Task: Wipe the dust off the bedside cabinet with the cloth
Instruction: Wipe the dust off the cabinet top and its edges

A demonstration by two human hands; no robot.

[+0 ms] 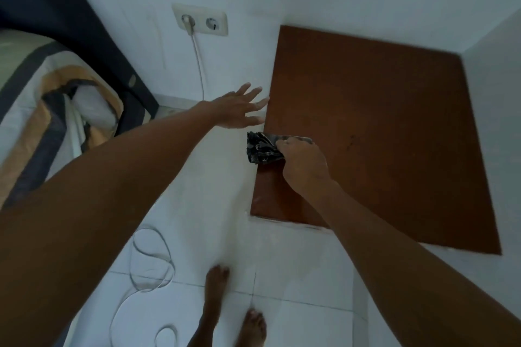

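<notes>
The bedside cabinet's brown top (pixel 380 127) fills the right half of the view, set into a white corner. My right hand (pixel 303 163) is closed around a crumpled dark patterned cloth (pixel 260 148) and presses it on the top's left edge. The cloth bulges out past that edge. My left hand (pixel 239 107) hovers with fingers spread just left of the cabinet, fingertips at its left edge, holding nothing. A few dark specks show near the middle of the top.
A double wall socket (pixel 201 20) holds a white plug, whose cable (pixel 152 265) runs down and coils on the white tiled floor. A bed with striped bedding (pixel 42 110) and a dark headboard lies left. My bare feet (pixel 234 307) stand on the tiles below.
</notes>
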